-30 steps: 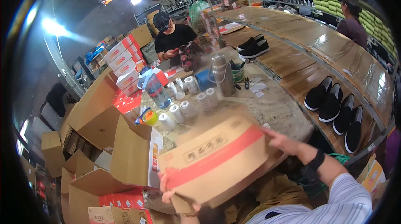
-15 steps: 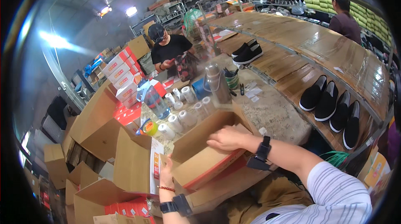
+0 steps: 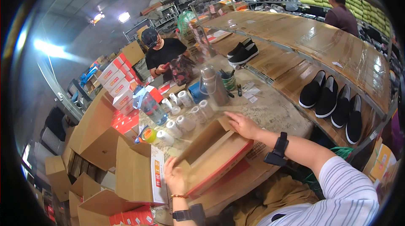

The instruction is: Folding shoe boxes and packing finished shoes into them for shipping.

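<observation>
Left side was stacked cartons [image 3: 97, 141] and red-and-white shoe boxes [image 3: 120, 87], none in play. My left hand [image 3: 175, 177] sat at the near-left corner of the open cardboard box [image 3: 215, 158], fingers spread flat against its end wall, pressing more than gripping. The box lay on the bench [image 3: 270, 108] right in front of me, over a flattened carton with a red stripe. Its long axis ran from near-left to far-right, open side tipped up and away toward the tape rolls [image 3: 181, 120]. My right hand [image 3: 242, 125] rested on the far-right top edge, fingers loosely curled over the rim, not clenched.

My read: empty corrugated board, so light, stiff along the walls but floppy at the unfolded flaps, easily creased. Best hold looked like the two short ends or opposite corners, as I had it; the flaps alone would buckle. Further right stood a steel flask [image 3: 215, 89], then black slip-on shoes [image 3: 333, 99] on the shelf.
</observation>
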Tool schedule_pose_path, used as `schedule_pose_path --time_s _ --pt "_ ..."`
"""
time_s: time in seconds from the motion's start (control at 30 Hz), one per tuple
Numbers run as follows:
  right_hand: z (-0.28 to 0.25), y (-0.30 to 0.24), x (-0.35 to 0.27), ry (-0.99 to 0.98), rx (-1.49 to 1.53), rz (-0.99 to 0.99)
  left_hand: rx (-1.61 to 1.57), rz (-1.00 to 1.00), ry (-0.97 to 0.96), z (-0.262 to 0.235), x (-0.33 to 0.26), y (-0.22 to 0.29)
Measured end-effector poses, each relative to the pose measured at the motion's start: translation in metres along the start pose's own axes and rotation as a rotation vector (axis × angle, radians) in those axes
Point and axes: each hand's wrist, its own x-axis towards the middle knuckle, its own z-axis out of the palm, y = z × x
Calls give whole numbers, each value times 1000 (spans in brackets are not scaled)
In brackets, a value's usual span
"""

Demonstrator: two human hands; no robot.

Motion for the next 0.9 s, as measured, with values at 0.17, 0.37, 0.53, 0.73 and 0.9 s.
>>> schedule_pose_path --time_s 0.17,0.37,0.53,0.73,0.9 --pt "-31 16 24 -427 593 182 58 -69 144 19 -3 72" --pt "-40 -10 8 -346 -136 -83 -712 -286 -3 12 -6 41" --pt "-42 -17 -5 -311 -357 -53 596 -55 -15 29 -10 115" --pt "-54 -30 -14 60 4 -136 475 392 346 7 -7 104" --pt "-68 44 -34 -159 156 12 656 -82 -146 40 -10 148"
